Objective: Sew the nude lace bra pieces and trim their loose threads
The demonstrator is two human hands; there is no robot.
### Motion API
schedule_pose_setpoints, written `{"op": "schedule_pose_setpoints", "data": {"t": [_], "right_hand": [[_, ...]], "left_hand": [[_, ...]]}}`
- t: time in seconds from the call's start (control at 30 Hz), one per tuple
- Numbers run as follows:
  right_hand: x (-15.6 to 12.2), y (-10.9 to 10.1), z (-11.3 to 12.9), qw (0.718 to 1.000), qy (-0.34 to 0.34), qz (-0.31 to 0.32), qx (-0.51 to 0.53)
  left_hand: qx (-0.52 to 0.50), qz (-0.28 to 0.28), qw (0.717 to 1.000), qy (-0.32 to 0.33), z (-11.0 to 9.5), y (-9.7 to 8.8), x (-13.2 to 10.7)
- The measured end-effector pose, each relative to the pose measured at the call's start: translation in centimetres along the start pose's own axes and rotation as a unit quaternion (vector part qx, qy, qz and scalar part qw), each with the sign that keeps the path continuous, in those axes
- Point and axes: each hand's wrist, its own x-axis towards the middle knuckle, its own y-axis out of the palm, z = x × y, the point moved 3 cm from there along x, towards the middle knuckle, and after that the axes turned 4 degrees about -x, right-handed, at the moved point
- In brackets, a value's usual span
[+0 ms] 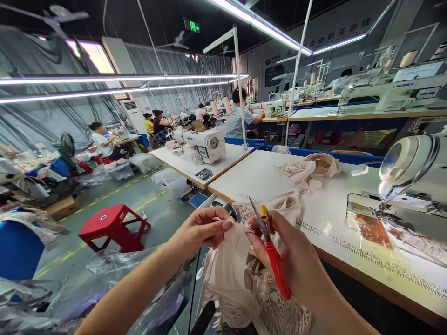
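Note:
My left hand (211, 228) is closed in a pinch, thumb against fingers, on the upper edge of a beige lace garment (232, 265). The garment hangs down in front of me, smooth cloth above and openwork lace lower down. Scissors (277, 267) with a red handle and a yellow part lie in my right hand (291, 246), their grey blades pointing up and away. The thumb and fingertips of that hand also meet at the garment's edge, close to my left fingertips. Part of the scissors is hidden by my fingers.
A white sewing table (251, 174) with a printed ruler edge carries more beige lace pieces (303, 170). At right stands a sewing machine (415, 172), with another machine (200, 143) ahead. A red stool (113, 228) and plastic bags (118, 265) are on the left. Several people work farther off.

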Motion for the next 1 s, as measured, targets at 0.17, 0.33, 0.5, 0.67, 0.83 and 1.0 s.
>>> {"op": "schedule_pose_setpoints", "data": {"t": [0.17,0.33,0.5,0.67,0.83,1.0], "right_hand": [[1.7,-2.7,-0.4,0.985,-0.018,0.131,-0.114],[3.7,-5.2,-0.3,0.94,-0.05,0.2,-0.271],[3.5,-5.7,-0.1,0.918,-0.074,0.199,-0.336],[2.8,-5.3,-0.5,0.91,-0.097,0.175,-0.363],[2.3,-5.7,-1.2,0.906,-0.102,0.18,-0.368],[0.7,-6.3,-3.2,0.939,0.005,0.208,-0.273]], "left_hand": [[-0.006,-0.001,1.0,0.003,0.5,0.0,0.0],[-0.022,-0.007,1.0,0.002,0.3,0.8,0.1],[-0.041,0.014,0.999,0.01,0.3,1.7,0.4],[0.0,0.026,1.0,0.016,0.5,1.5,0.4],[0.035,0.026,0.999,0.0,0.9,1.3,0.3],[0.078,0.036,0.996,-0.006,0.9,1.2,0.4]]}}
